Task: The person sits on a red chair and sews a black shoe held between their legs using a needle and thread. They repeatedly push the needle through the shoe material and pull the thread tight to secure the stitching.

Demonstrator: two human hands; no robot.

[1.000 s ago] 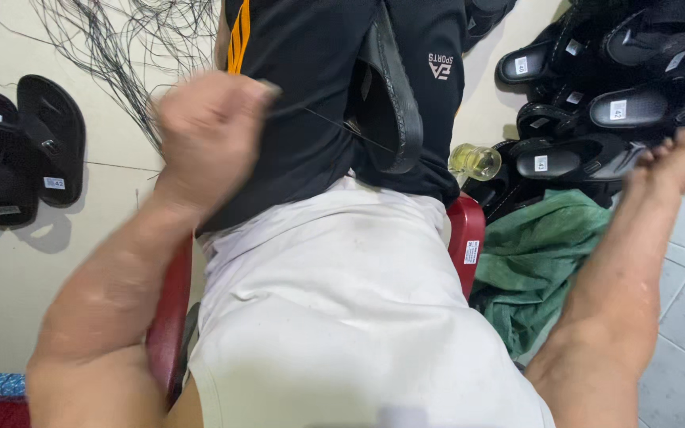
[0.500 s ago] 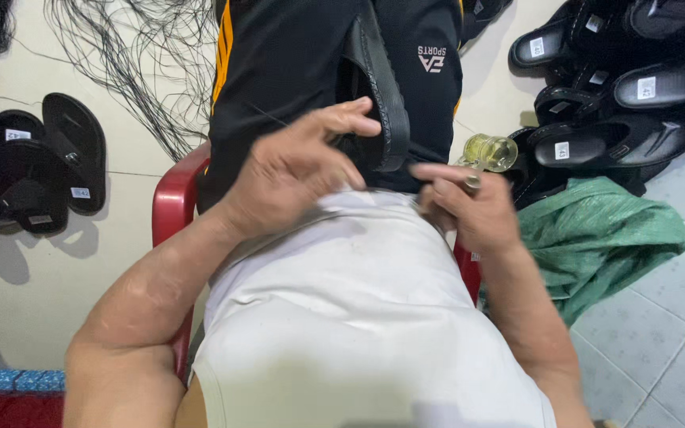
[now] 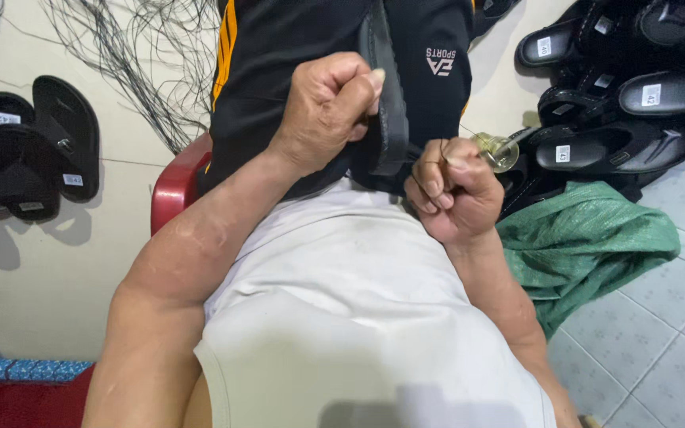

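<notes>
At nine o'clock on the floor lie dark sandals point(image 3: 37, 154) beside loose black threads point(image 3: 144, 63), and toward the middle the left hand point(image 3: 327, 107) has its fingers curled tight around the edge of the black sandal sole point(image 3: 382, 103) propped between the knees at twelve o'clock. Just right of it, the right hand point(image 3: 453, 190) is fisted on a thin thread point(image 3: 438, 162); a steady sole and straight, even tension would probably seat the stitch best.
</notes>
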